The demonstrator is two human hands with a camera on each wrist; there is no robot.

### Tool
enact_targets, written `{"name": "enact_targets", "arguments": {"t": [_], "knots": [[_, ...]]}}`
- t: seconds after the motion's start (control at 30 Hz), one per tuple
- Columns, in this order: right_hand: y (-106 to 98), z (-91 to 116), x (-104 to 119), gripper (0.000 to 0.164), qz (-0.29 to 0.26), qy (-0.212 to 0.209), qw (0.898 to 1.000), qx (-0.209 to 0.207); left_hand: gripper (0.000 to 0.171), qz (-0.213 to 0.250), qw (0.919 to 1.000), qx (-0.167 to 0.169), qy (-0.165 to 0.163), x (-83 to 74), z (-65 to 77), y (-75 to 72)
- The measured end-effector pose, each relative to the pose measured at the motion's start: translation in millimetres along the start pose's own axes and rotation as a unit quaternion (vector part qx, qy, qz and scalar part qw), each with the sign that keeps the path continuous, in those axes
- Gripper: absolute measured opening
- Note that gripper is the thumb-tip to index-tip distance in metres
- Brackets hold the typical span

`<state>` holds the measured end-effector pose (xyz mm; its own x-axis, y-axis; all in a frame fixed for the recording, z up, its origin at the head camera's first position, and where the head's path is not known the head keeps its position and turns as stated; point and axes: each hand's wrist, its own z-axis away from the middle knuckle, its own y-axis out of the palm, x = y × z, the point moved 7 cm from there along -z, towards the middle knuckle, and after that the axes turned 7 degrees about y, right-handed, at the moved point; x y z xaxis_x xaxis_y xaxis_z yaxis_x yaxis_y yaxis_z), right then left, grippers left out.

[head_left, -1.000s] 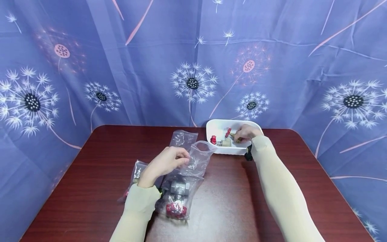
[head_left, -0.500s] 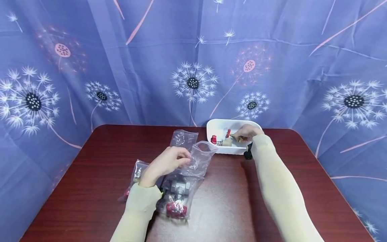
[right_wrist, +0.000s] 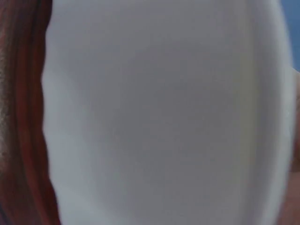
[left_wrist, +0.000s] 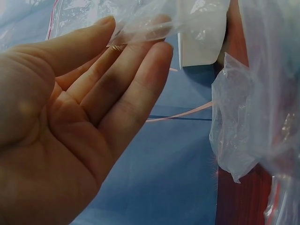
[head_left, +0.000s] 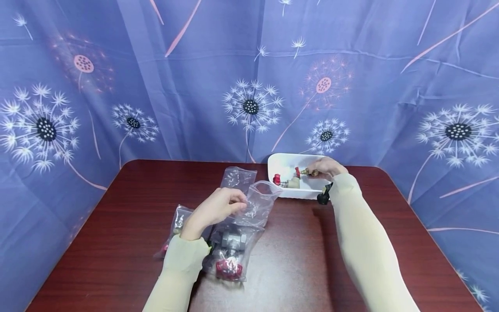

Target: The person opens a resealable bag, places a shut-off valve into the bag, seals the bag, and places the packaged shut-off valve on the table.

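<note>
My left hand [head_left: 214, 212] pinches the edge of an upright clear zip bag [head_left: 259, 206], its mouth gaping toward the back. In the left wrist view the bag's film [left_wrist: 150, 28] runs between thumb and fingers. My right hand [head_left: 328, 166] reaches into the white plastic tub [head_left: 294, 193] and grips a small brass valve [head_left: 308, 172] with a red handwheel. Beside it in the tub lies another valve [head_left: 291, 183] with a beige body and red handle. The tub's outer wall [right_wrist: 159, 117] fills the right wrist view and hides most of the hand.
A grey valve with a red handle sits in a clear bag [head_left: 231, 251] nearer on the table [head_left: 292, 260]. Another filled bag [head_left: 180, 216] lies partly behind the left wrist. A flat bag [head_left: 238, 177] lies left of the tub. A blue patterned curtain [head_left: 195, 86] hangs behind.
My right hand has drawn the brass valve up and slightly to the right within the tub; more of the valve shows. The left hand keeps its place at the bag.
</note>
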<state>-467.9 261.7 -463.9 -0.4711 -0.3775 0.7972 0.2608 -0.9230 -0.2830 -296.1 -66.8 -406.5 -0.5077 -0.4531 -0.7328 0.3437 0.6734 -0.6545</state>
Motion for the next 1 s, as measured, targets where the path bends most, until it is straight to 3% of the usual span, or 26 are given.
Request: {"name": "enact_targets", "arguments": {"t": [0.13,0.37,0.5,0.7,0.9,1.0], "knots": [[-3,10,12,0.022,-0.019,-0.033,0.999,-0.001,0.006,0.002,1.0,0.0,0.003,-2.4,-0.4,-0.9],[1,30,37,0.051,-0.073,-0.103,0.991,0.034,0.006,0.007,1.0,0.003,0.0,-2.2,-0.7,0.3],[7,44,50,0.049,-0.079,-0.136,0.987,0.04,0.007,0.01,0.9999,0.003,-0.003,-1.2,0.2,2.0],[14,68,63,0.044,-0.08,-0.176,0.981,0.008,0.006,0.012,0.9999,0.001,-0.001,-1.6,0.4,3.0],[28,101,76,0.032,-0.133,-0.236,0.962,0.0,0.006,0.014,0.9999,0.001,-0.003,-2.8,0.1,3.3],[37,120,82,0.032,-0.123,-0.274,0.954,-0.001,0.006,0.013,0.9999,-0.002,-0.002,-2.9,-0.3,3.2]]}}
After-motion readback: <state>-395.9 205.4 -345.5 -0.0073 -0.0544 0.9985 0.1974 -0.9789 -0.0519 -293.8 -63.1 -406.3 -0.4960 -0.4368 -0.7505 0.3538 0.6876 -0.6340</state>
